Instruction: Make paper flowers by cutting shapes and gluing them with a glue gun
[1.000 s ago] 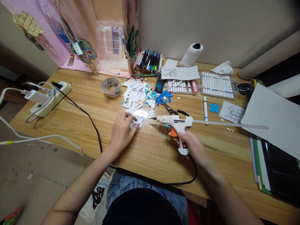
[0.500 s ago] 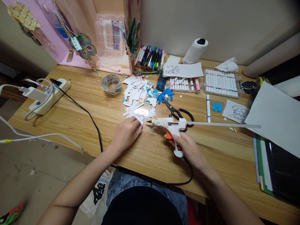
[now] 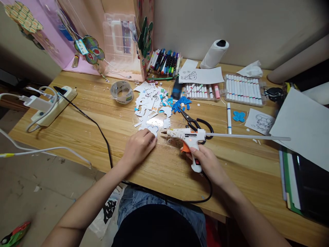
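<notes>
The hot glue gun (image 3: 191, 139), at the centre of the frame, is held by its handle in the right hand (image 3: 207, 160), probably so that the trigger can be reached. Its nozzle (image 3: 163, 132) is directed towards the flower-shaped paper cutout (image 3: 153, 131), just left of it. This is touched by the curled left hand (image 3: 140, 145), perhaps for steadying; whether it is pinched cannot be told. Above, paper scraps (image 3: 149, 101) are heaped.

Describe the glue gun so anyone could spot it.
Over the wooden desk, find the person's right hand. It grips the white glue gun, nozzle toward the left hand. Unlike the black-handled scissors behind, it has an orange trigger and long translucent stick.
</notes>
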The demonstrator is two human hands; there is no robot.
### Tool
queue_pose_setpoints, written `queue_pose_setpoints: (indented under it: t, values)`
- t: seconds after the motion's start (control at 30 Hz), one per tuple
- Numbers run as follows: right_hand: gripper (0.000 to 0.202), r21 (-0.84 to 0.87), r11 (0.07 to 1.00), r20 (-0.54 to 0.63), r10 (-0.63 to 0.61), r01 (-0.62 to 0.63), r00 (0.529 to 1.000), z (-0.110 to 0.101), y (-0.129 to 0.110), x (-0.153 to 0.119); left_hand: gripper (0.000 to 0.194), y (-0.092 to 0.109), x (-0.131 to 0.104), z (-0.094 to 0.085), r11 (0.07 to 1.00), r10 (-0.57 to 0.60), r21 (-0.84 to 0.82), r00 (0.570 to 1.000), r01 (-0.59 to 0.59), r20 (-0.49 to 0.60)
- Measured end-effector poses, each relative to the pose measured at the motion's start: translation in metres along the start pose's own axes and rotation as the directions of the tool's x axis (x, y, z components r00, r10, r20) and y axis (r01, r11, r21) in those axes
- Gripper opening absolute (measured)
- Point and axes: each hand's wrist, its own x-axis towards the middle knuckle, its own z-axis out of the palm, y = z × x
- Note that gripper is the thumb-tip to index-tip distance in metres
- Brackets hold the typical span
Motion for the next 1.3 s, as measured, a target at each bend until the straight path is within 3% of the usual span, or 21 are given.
queue_pose_setpoints:
  t: [0.33, 0.67, 0.9, 1.13, 1.3]
  values:
    - [0.034, 0.014, 1.0, -0.009, -0.003, 0.003, 1.0, 0.0, 0.005, 0.001, 0.018, 0.013, 0.008, 0.007, 0.992, -0.11, 0.059, 0.99, 0.116, -0.088]
    - [0.034, 0.015, 1.0, -0.023, 0.002, -0.002, 1.0, -0.001, 0.005, 0.001, 0.015, 0.026, 0.008, 0.01, 0.972, -0.236, -0.015, 0.964, 0.236, -0.119]
    - [0.034, 0.02, 1.0, -0.049, -0.012, 0.013, 0.999, -0.002, 0.004, 0.001, 0.014, 0.003, -0.003, -0.001, 0.947, -0.161, -0.285, 0.986, 0.146, -0.032]
    - [0.034, 0.034, 0.999, -0.034, -0.014, 0.015, 0.999, -0.002, 0.005, 0.001, 0.019, -0.013, -0.015, -0.008, 0.953, -0.152, -0.272, 0.987, 0.134, -0.047]
    - [0.035, 0.05, 0.999, -0.035, 0.004, -0.003, 0.999, -0.002, 0.006, 0.001, 0.03, -0.016, -0.01, -0.002, 0.927, -0.306, -0.264, 0.944, 0.267, -0.12]
